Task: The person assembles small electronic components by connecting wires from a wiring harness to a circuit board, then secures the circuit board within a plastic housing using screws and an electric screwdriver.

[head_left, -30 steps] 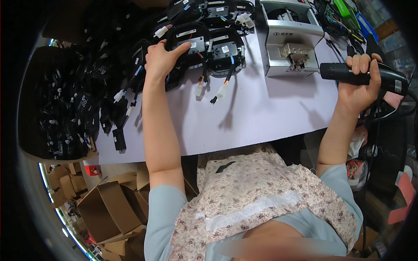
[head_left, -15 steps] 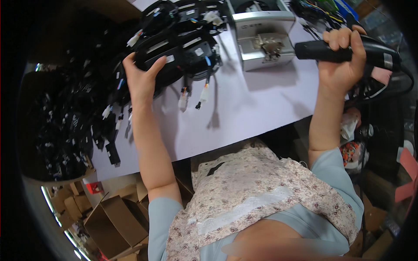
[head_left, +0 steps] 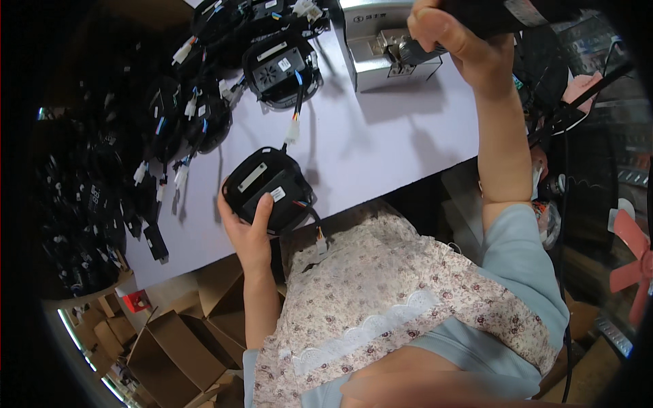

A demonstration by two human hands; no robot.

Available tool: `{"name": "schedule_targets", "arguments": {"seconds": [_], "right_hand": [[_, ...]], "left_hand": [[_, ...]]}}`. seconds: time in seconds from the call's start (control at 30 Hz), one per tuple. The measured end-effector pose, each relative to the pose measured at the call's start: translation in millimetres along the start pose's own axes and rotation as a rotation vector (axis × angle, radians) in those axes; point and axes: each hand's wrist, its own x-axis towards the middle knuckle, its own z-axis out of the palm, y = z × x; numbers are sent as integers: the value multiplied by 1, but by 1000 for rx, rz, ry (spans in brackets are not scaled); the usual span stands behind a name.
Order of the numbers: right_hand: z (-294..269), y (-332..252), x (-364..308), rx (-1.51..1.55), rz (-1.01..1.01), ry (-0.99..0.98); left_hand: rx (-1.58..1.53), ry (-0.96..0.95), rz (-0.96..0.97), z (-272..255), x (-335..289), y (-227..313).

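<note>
My left hand (head_left: 249, 234) grips a rounded black plastic housing (head_left: 262, 180) at the table's near edge, thumb on top and fingers beneath. The housing has a small white label, a pale strip and short wires; one white connector (head_left: 322, 246) hangs over my apron. My right hand (head_left: 469, 51) is wrapped round a black electric screwdriver (head_left: 486, 15), held high on the right. Its ribbed nose (head_left: 416, 52) points down at the metal mechanism on the front of a silver box-shaped screw feeder (head_left: 367, 61); whether the tip touches it I cannot tell.
Several similar black housings (head_left: 279, 68) with white connectors lie at the back left. Beyond them a dark heap of black parts (head_left: 88, 204) fills the left. Open cardboard boxes (head_left: 180, 350) stand below the white table (head_left: 381, 146). A pink fan (head_left: 632, 265) is at far right.
My left hand has taken a housing from the group and brought it to the table's near edge. My right hand has moved the screwdriver left, its nose now at the screw feeder.
</note>
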Motion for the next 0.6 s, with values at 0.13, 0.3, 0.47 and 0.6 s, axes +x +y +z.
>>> {"name": "schedule_targets", "arguments": {"seconds": [0.13, 0.3, 0.47, 0.6], "right_hand": [[36, 10, 8, -179, -18, 195], [54, -19, 1, -77, 8, 295], [88, -13, -35, 431, 124, 90], [143, -31, -51, 240, 455, 142]], "left_hand": [[482, 213, 384, 5, -9, -16], [745, -5, 608, -1, 4, -8], [685, -124, 631, -9, 4, -6], [680, -102, 600, -6, 5, -11]]}}
